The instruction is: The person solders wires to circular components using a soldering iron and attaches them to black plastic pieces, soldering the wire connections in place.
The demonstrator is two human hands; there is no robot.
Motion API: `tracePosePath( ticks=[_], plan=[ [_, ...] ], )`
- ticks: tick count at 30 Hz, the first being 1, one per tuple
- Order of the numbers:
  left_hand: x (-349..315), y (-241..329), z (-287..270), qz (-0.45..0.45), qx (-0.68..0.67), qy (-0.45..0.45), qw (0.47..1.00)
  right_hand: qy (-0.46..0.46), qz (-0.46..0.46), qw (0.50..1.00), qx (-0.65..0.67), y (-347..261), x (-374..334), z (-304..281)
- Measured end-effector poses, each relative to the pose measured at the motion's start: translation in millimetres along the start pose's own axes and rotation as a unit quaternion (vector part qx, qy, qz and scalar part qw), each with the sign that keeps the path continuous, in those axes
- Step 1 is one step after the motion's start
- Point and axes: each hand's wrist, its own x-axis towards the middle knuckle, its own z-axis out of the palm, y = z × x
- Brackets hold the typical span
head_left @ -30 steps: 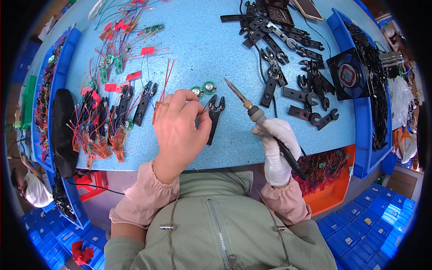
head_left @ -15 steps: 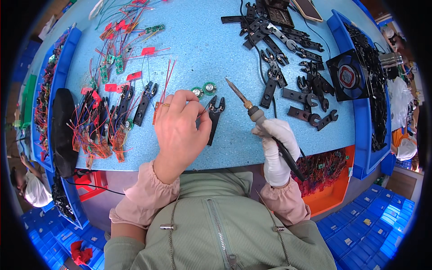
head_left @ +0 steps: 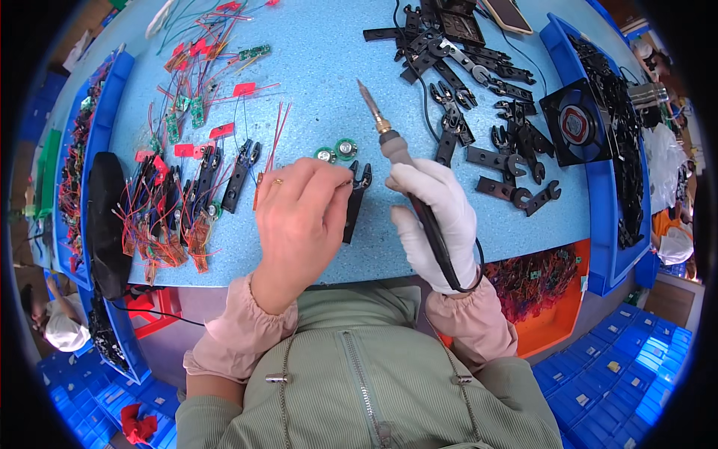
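Observation:
In my right hand [head_left: 440, 217], which wears a white glove, is a soldering iron [head_left: 398, 150], its metal tip angled up and to the left over the table. The fingertips of my bare left hand [head_left: 299, 221] are pinched together beside a fork-ended black plastic part [head_left: 355, 206] lying on the table. Whatever they pinch is too small or hidden to make out. Just beyond them sit two small round green boards with silver centres, one board [head_left: 346, 148] touching the other [head_left: 324, 155]. A circuit board with red wires [head_left: 280, 138] is partly covered by my left hand.
Wired black parts and boards [head_left: 168, 202] crowd the left side. Loose black wrench-shaped parts [head_left: 516, 161] lie at the right, near a square black fan [head_left: 576, 126]. Blue bins [head_left: 105, 127] flank the table; an orange bin [head_left: 553, 329] sits below its edge. A phone [head_left: 508, 15] lies far right.
My right hand has moved left and slightly up with the soldering iron, bringing its tip left and farther away. My left hand stays near the black part, its fingers drawn closer together.

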Motion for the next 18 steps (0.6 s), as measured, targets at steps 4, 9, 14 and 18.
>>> tracePosePath(
  ticks=[4,9,14,18],
  plan=[
    [-2,-1,1,0.000,-0.005,-0.021,1.000,-0.002,0.004,1.000,0.010,1,3,7],
    [-8,5,10,-0.014,0.039,-0.022,0.999,0.005,0.005,1.000,-0.003,2,13,24],
    [-13,10,15,-0.025,0.071,-0.028,0.997,0.005,0.019,1.000,-0.018,1,11,33],
    [-14,11,18,-0.029,0.076,-0.017,0.996,0.008,0.019,1.000,-0.020,4,9,34]
  ],
)
